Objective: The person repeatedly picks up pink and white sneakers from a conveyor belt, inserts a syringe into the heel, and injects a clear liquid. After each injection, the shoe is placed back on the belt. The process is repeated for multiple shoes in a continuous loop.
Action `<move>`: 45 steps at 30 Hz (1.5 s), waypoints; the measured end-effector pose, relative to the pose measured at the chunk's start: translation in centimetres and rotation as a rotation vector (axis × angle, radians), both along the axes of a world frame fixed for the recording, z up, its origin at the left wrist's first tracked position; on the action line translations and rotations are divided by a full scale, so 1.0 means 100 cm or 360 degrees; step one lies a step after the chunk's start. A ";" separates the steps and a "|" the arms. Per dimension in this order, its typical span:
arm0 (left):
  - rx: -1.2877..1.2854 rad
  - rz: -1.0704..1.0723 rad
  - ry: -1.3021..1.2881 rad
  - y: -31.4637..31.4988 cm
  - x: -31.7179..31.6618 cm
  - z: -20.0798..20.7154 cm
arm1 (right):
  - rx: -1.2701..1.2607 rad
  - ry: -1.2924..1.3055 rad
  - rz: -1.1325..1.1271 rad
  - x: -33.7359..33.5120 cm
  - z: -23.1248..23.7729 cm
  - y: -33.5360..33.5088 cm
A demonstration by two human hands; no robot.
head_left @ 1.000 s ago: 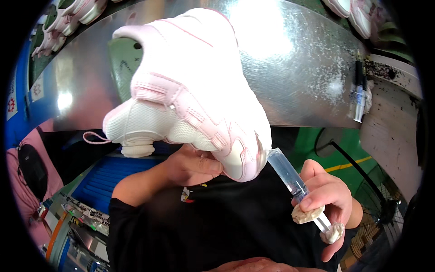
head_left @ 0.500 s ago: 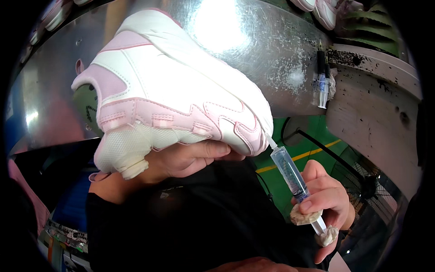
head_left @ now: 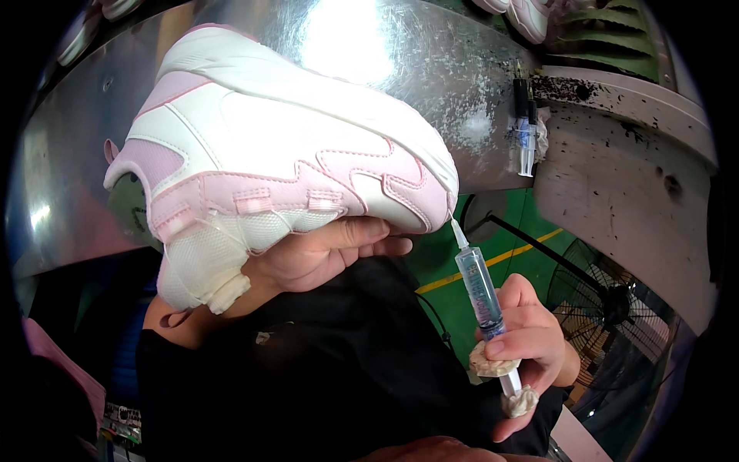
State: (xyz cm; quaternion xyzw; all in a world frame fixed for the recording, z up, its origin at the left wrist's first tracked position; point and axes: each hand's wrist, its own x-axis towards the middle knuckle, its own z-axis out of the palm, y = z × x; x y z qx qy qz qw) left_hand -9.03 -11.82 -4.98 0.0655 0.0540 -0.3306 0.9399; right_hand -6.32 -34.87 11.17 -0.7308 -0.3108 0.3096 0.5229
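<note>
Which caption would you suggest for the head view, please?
Left hand holding a sneaker, right hand a syringe at its toe.

Gap between left grip [head_left: 327,250] and syringe [head_left: 479,289], shoe [head_left: 254,146] above

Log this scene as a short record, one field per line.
Left hand: left hand supports a white-and-pink sneaker from below, near the toe
Sneaker pose: toe toward picture right, sole edge toward the top
Right hand: right hand grips a clear syringe
Syringe tip: at the sneaker's toe; exact contact unclear
Syringe detail: off-white wrapping at the flange
Surface: metal tabletop, beyond the hands
Background: black fan, green floor
</note>
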 end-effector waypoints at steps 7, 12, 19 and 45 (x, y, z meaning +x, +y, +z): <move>0.0012 0.0129 -0.0230 -0.006 0.012 0.003 | -0.0009 -0.0436 -0.0044 -0.014 -0.021 0.001; -0.0017 0.0146 -0.0087 -0.005 0.024 0.020 | 0.0110 -0.0869 -0.0126 -0.021 -0.053 0.014; -0.0038 0.0223 -0.0067 -0.010 0.031 0.028 | 0.0128 -0.1121 -0.0168 -0.021 -0.074 0.025; 0.1717 0.0374 -0.0508 0.077 0.199 0.014 | -0.0207 -0.1338 -0.0609 0.073 -0.148 -0.006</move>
